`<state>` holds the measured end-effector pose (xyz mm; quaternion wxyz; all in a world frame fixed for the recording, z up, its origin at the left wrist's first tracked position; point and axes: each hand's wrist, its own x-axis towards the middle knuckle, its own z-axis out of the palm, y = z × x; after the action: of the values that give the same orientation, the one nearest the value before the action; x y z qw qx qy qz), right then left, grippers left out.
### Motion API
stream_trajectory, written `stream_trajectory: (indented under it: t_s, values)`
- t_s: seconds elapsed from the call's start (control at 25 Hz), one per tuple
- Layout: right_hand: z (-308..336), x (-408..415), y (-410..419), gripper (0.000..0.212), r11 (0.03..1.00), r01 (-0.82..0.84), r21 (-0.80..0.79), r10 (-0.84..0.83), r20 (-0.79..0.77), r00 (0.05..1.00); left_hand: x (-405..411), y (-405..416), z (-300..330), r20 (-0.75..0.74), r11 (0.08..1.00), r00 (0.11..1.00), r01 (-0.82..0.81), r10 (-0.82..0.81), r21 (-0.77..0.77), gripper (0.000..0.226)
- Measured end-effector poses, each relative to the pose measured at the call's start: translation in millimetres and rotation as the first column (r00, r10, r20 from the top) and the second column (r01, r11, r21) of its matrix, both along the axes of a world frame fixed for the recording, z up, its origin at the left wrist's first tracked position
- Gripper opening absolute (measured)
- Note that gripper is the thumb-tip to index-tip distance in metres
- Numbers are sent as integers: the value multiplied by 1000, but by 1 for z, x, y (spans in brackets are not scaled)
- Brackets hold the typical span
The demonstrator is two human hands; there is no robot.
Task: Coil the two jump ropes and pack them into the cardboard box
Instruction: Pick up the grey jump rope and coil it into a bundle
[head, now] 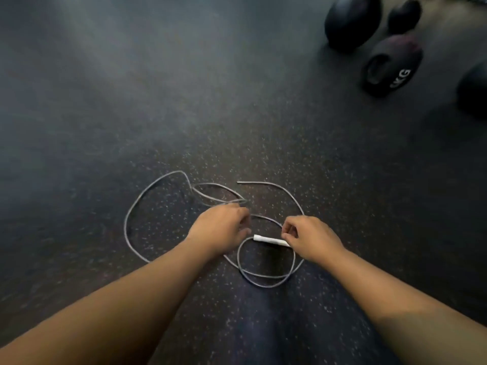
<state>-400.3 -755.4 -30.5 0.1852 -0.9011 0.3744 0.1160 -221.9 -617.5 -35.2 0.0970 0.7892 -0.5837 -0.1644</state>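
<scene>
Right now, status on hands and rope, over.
Right hand pinching the white handle of the thin grey jump rope. Left hand curled over the rope, grip unclear. Rope loose on dark speckled floor. No cardboard box visible.

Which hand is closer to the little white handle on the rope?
The right hand. Its curled fingers are at the right end of the short white cylindrical handle of the thin grey jump rope; the grip itself is hidden. The left hand is just left of the handle, apart from it.
</scene>
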Motion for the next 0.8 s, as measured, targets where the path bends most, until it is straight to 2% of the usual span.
stream_trajectory:
  t_s: [0.12, 0.24, 0.32, 0.48, 0.56, 0.64, 0.72, 0.8]
  values:
    - [-57, -13, -14, 15, 1000, 23, -16, -24, -64, 998, -20, -36, -65, -96, 999, 995, 4, 1, 45, 21]
    - [-92, -16, -19, 23, 997, 22, -76, -30, -102, 994, -35, -64, -100, -118, 997, 993, -5, 14, 76, 23]
    - [-101, -10, -23, 27, 993, 8, -121, -24, -133, 991, -38, -75, -113, -89, 993, 996, -11, 22, 115, 26]
    - [-95, 3, -29, 24, 966, -148, -211, 108, -191, 976, -29, -75, -124, -35, 985, 999, -31, 38, 170, 25]
    - [-79, 6, -24, 20, 978, -108, -178, 91, -100, 991, -17, -63, -109, -87, 989, 994, -51, 63, 137, 23]
    - [-54, 12, -19, 16, 998, 28, -58, -23, 95, 995, -2, -48, -80, -110, 994, 991, -63, 73, 95, 19]
    - [-17, 22, -12, 17, 963, 180, 200, -234, 293, 927, 16, -27, -39, -83, 998, 995, -51, 54, 45, 15]
    - [27, 35, 0, 19, 897, 184, 401, -368, 452, 812, 30, -5, 13, -77, 998, 995, -61, 61, -3, 11]
